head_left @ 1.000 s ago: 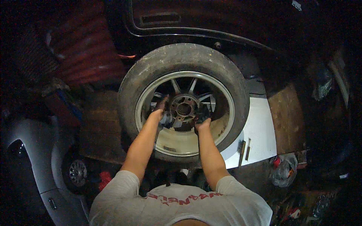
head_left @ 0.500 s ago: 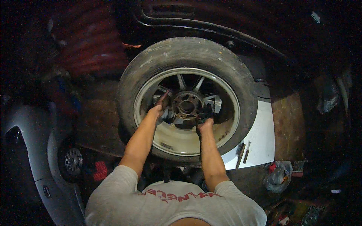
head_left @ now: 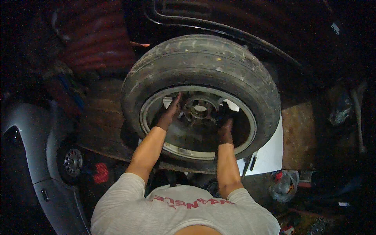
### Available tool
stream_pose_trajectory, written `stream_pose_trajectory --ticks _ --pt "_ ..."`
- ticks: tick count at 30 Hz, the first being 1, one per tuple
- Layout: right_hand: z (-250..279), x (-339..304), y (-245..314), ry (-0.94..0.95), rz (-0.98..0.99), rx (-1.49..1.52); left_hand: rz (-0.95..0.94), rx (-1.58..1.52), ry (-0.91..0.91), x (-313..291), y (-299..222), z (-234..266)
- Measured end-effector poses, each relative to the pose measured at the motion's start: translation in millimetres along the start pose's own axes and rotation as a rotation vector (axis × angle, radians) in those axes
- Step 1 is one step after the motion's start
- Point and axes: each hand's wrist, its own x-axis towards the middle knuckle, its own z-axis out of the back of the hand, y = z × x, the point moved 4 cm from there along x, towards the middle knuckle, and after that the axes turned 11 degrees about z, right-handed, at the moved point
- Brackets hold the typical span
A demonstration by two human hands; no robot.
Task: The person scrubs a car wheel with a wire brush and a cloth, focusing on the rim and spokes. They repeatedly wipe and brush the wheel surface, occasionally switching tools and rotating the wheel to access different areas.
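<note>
A car wheel fills the middle, its dirt-streaked tire tilted so the tread faces up and the open side of the rim faces me. My left hand reaches inside the rim, left of the hub, and grips the wheel at the spokes. On the other side of the hub, my right hand holds the wheel too; its fingers are dark and partly lost in shadow.
A white board with a dark-handled tool lies under the wheel on a wooden surface. A grey car stands at left, a red cloth near it. At right lies a clear plastic bag. Dark car bodywork is beyond.
The wheel has tipped up in my hands, showing more tread along its far side. Both hands have gone deeper into the rim, the right one shifting a little rightward.
</note>
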Motion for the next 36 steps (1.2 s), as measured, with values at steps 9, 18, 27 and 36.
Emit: stream_pose_trajectory --ticks 9,18,27,36 --pt "63.1 100.6 12.2 0.168 0.088 -0.457 -0.145 -0.065 -0.068 105.8 56.1 -8.9" --pt "32.5 146.5 -19.9 0.265 0.239 -0.774 -0.185 -0.520 0.308 209.6 104.6 8.6" --pt "-6.4 135.5 -9.1 0.036 0.312 -0.501 -0.101 -0.396 0.155 123.3 43.6 -2.4" --pt "34.4 108.1 -21.8 -0.062 0.023 -0.729 -0.106 -0.321 0.070 76.3 29.8 25.7"
